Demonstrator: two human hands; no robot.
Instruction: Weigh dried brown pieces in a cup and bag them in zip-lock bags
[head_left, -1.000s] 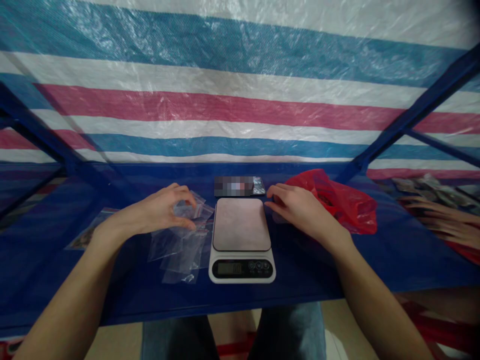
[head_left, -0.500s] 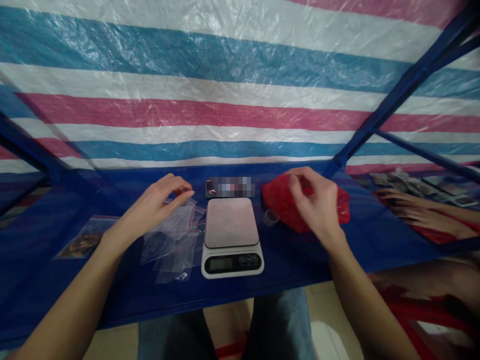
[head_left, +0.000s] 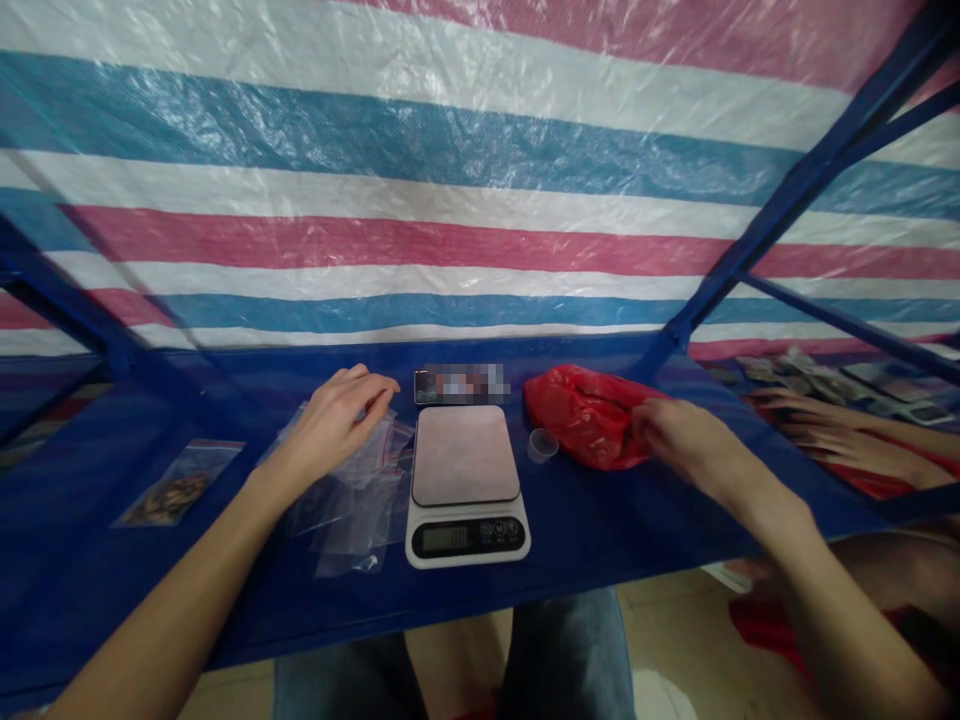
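My right hand (head_left: 679, 430) is closed on the right side of a crumpled red plastic bag (head_left: 577, 415), with its fingertips partly hidden at the bag's folds. My left hand (head_left: 341, 415) hovers over a loose pile of clear zip bags (head_left: 356, 510), fingers loosely bent and nothing visible in them. Between the hands stands a white digital kitchen scale (head_left: 465, 460), its pale platform bare and its display lit. A small clear plastic cup (head_left: 541, 445) sits between the scale and the red bag.
Behind the scale lies a phone (head_left: 457, 385). A filled zip bag (head_left: 176, 495) with brown pieces rests at the left of the blue table (head_left: 300, 610). At right, beyond a blue frame bar (head_left: 780, 200), another person's hands (head_left: 847, 430) work. Striped sheeting hangs behind.
My right hand has moved from above the red bag to its right side and taken hold there. My left hand has shifted slightly right, its thumb and fingers closer together.
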